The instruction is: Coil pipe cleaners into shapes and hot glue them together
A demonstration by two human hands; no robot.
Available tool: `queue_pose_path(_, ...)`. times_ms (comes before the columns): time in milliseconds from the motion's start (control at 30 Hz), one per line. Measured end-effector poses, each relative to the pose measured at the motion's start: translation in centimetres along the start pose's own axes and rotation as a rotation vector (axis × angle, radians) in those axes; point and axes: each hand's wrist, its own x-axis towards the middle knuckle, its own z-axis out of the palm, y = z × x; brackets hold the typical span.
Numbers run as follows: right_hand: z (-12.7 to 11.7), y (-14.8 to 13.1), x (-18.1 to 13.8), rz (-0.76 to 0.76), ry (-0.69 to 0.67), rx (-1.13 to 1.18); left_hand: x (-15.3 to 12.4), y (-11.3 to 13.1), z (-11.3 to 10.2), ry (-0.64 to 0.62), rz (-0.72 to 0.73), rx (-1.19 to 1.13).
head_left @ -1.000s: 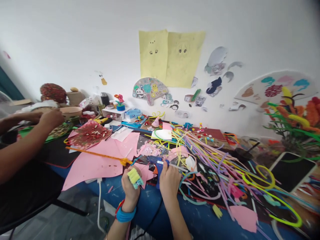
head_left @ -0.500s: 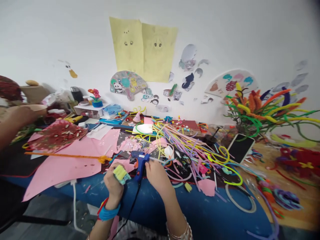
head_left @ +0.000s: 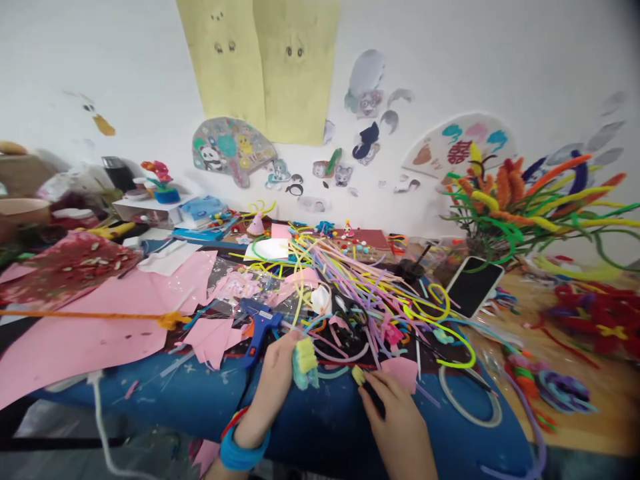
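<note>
My left hand (head_left: 275, 373) is closed around a small yellow and teal fuzzy bundle (head_left: 305, 363), held up just above the blue table edge (head_left: 320, 420). My right hand (head_left: 395, 410) rests on the table to its right, fingers pinched on a small yellow fuzzy piece (head_left: 359, 375). A blue glue gun (head_left: 259, 325) lies on the table just left of my left hand, with no hand on it. A big heap of coloured pipe cleaners (head_left: 360, 287) spreads behind both hands.
Pink paper sheets (head_left: 100, 320) and an orange pipe cleaner (head_left: 90, 315) cover the left side. A phone (head_left: 474, 285) lies at the right, near a pipe-cleaner bouquet (head_left: 520, 207). Red and purple pipe-cleaner flowers (head_left: 595, 317) lie far right. Boxes and cups stand at the back left.
My right hand let go of the glue gun and moved right onto the small yellow piece. My left hand shifted right with the bundle. The view panned right; the other person's arm left the picture.
</note>
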Motion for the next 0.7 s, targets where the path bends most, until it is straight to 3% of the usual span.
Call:
queue_pose_path(133, 0.3, 0.6, 0.3, -0.086, 0.011, 0.057, 1.0, -0.9, 1.0, -0.089, -0.032, 0.08)
queue_pose_path(333, 0.0, 1.2, 1.5, -0.239, -0.017, 0.142, 1.1, -2.5, 0.8, -0.122, -0.02, 0.121)
queue_pose_path(600, 0.2, 5.2, 1.0, -0.521, -0.114, 0.108, 0.7, -2.2, 0.9, -0.129, -0.027, 0.17)
queue_pose_path(700, 0.5, 5.6, 1.0, -0.519, -0.115, 0.121, 0.7, -2.4, 0.8, -0.136, -0.031, 0.171)
